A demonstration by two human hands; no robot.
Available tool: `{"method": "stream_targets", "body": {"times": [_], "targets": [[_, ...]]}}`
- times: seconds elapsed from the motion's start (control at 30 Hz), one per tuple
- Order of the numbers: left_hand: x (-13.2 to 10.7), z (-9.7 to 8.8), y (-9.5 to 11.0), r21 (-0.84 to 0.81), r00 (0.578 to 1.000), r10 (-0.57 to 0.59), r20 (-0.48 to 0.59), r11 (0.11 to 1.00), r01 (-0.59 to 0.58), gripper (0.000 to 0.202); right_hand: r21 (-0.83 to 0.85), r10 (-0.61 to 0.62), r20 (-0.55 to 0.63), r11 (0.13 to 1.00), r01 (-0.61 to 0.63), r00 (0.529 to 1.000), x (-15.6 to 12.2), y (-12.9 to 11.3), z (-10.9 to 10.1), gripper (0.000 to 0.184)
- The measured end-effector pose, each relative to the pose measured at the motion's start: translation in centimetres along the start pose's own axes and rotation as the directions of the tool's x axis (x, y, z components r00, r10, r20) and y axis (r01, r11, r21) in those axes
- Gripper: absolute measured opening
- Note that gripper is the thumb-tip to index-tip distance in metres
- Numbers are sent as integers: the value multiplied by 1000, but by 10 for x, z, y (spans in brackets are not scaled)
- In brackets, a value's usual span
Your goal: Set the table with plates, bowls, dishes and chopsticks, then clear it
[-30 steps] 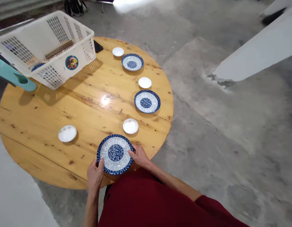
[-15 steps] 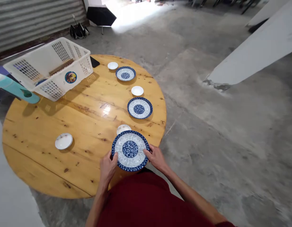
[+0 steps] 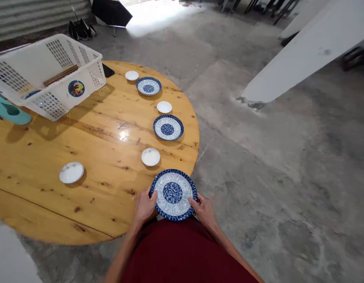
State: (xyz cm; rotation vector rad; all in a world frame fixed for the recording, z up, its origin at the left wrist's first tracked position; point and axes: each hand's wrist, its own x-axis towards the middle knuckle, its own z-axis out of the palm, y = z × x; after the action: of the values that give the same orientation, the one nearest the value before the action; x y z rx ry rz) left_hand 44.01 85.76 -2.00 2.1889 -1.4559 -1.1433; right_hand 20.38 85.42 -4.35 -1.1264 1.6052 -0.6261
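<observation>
A round blue-and-white plate (image 3: 173, 193) is held by its two sides near my body, at the edge of the wooden table (image 3: 111, 169). My left hand (image 3: 145, 205) grips its left rim, thumb on top. On the right rim, my right hand (image 3: 203, 210) is closed the same way; the fingers under the plate are hidden. Just beyond the plate lies a small white dish (image 3: 150, 157). Farther along the table's right side are a patterned plate (image 3: 168, 127), a white dish (image 3: 164, 107), another patterned plate (image 3: 148, 86) and a white dish (image 3: 132, 76).
More small white dishes, apparently stacked (image 3: 71, 173), sit on the left of the table. A white plastic basket (image 3: 84, 74) with sticks inside stands at the back left, near a teal bottle-like object (image 3: 15, 113) and a black flat object (image 3: 108, 70). A white pillar (image 3: 276, 74) rises from the concrete floor.
Both hands have drawn the plate toward my body and to the right, so the small dish behind it is now fully visible. The camera view has shifted to the right.
</observation>
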Motion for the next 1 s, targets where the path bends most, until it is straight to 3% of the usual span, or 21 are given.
{"method": "stream_targets", "body": {"times": [0.2, 0.33, 0.43, 0.6, 0.8, 0.9, 1.0], "targets": [[5, -2, 24, 70, 998, 39, -41, 997, -36, 28, 72, 21, -31, 997, -19, 999, 2, -5, -11, 49], [19, 14, 55, 109, 996, 65, -61, 992, -58, 25, 58, 15, -57, 998, -12, 998, 20, 1, -39, 51], [30, 37, 90, 103, 995, 73, -65, 993, -66, 25, 24, -6, -83, 1000, 8, 997, 40, 10, -76, 50], [49, 89, 161, 62, 997, 70, -44, 996, -67, 23, -28, -33, -99, 999, 30, 995, 79, 20, -158, 52], [70, 149, 228, 65, 998, -28, -56, 997, 31, 25, -105, -52, -52, 993, 47, 997, 130, 27, -251, 51], [75, 165, 245, 20, 996, -64, -64, 998, 66, 27, -155, -60, 21, 986, 62, 998, 154, 27, -278, 53], [78, 165, 250, -32, 992, -108, -72, 994, 106, 28, -176, -67, 74, 981, 79, 995, 173, 22, -283, 54]]}}
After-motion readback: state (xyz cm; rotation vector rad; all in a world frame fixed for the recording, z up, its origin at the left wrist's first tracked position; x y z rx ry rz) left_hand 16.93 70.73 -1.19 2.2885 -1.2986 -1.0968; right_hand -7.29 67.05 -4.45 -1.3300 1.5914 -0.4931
